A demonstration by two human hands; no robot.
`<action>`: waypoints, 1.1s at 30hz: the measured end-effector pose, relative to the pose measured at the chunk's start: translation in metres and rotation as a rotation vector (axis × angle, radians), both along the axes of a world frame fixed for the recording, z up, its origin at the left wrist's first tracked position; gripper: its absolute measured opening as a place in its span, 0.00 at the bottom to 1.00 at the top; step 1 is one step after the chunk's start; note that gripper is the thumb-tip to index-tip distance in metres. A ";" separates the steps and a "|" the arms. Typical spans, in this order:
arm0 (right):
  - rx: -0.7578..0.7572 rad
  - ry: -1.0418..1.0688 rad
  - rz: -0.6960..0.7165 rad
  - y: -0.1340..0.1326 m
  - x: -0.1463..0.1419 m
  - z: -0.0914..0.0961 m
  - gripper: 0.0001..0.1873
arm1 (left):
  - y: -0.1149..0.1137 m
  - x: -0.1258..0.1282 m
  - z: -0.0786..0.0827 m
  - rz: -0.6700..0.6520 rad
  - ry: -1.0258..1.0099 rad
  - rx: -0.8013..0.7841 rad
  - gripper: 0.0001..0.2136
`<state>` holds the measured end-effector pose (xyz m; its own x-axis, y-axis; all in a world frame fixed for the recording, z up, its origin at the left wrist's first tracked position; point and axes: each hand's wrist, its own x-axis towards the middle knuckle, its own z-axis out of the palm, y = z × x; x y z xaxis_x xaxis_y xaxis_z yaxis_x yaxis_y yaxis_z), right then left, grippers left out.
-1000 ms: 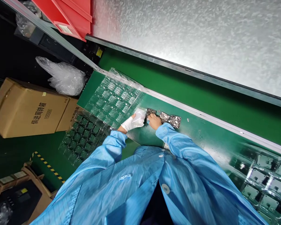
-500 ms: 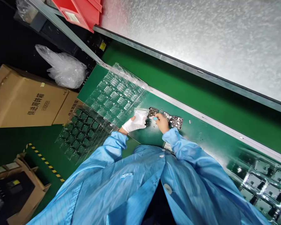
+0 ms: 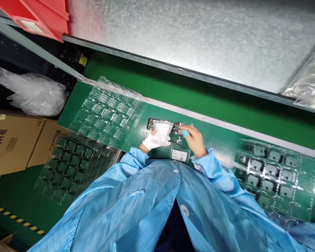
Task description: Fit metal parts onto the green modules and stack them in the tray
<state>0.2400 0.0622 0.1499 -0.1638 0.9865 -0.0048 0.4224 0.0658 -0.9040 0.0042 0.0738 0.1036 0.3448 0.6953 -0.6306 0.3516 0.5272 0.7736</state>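
Observation:
My left hand [image 3: 156, 141], in a white glove, is closed around a small clear plastic bag [image 3: 163, 129]. To its right, my bare right hand [image 3: 194, 138] has a blue cover on one fingertip. Its fingers are drawn together at the edge of a small black tray of shiny metal parts [image 3: 178, 128]; whatever they pinch is too small to make out. Another tray of small metal parts [image 3: 150, 124] lies just beyond my left hand, partly covered by it. Close to my body sits a clear bag with a white printed label [image 3: 179, 155].
Clear blister trays [image 3: 105, 112] lie on the green bench at left, with another stack [image 3: 68, 157] lower down. At right, a blister tray [image 3: 275, 168] holds square grey plates. A metal shelf [image 3: 180, 68] overhangs the back. Cardboard boxes [image 3: 15, 140] stand at left.
The view has swung to the right. My right hand has moved from beside the bag to the right-hand tray of metal parts. My left hand still holds the bag.

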 end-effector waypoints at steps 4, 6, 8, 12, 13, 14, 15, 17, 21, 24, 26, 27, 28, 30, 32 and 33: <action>-0.285 -0.301 -0.125 -0.053 0.071 -0.040 0.16 | -0.014 -0.002 -0.006 -0.123 -0.163 -0.089 0.33; -0.366 -0.360 -0.139 -0.085 0.085 -0.062 0.15 | -0.027 -0.003 -0.015 -0.151 -0.162 -0.093 0.31; -0.416 -0.399 -0.151 -0.112 0.086 -0.079 0.18 | -0.044 -0.001 -0.027 -0.159 -0.106 -0.072 0.26; -0.453 -0.444 -0.225 -0.141 0.088 -0.097 0.26 | -0.074 0.011 -0.046 -0.196 0.086 0.023 0.18; -0.463 -0.447 -0.245 -0.145 0.091 -0.099 0.26 | -0.079 0.015 -0.050 -0.223 0.127 0.058 0.17; -0.477 -0.447 -0.263 -0.148 0.094 -0.101 0.26 | -0.082 0.021 -0.052 -0.257 0.161 0.098 0.15; -0.494 -0.445 -0.278 -0.152 0.096 -0.104 0.26 | -0.083 0.028 -0.055 -0.294 0.189 0.139 0.12; -0.533 -0.439 -0.314 -0.159 0.097 -0.110 0.26 | -0.085 0.044 -0.060 -0.375 0.233 0.215 0.09; -0.597 -0.390 -0.411 -0.167 0.085 -0.126 0.18 | -0.087 0.076 -0.072 -0.494 0.319 0.280 0.13; -0.633 -0.263 -0.452 -0.168 0.083 -0.132 0.11 | -0.091 0.084 -0.077 -0.509 0.373 0.268 0.14; -0.641 -0.142 -0.465 -0.170 0.087 -0.129 0.13 | -0.093 0.081 -0.077 -0.480 0.383 0.252 0.14; -0.637 -0.077 -0.471 -0.173 0.089 -0.126 0.14 | -0.093 0.078 -0.075 -0.453 0.379 0.248 0.15; -0.627 -0.014 -0.475 -0.175 0.089 -0.121 0.14 | -0.093 0.076 -0.072 -0.420 0.368 0.247 0.15; -0.593 0.099 -0.479 -0.180 0.086 -0.109 0.16 | -0.091 0.076 -0.066 -0.344 0.329 0.255 0.16; -0.545 0.188 -0.473 -0.182 0.076 -0.097 0.17 | -0.091 0.083 -0.060 -0.278 0.269 0.270 0.18; -0.518 0.220 -0.469 -0.181 0.069 -0.092 0.16 | -0.091 0.089 -0.057 -0.255 0.234 0.277 0.19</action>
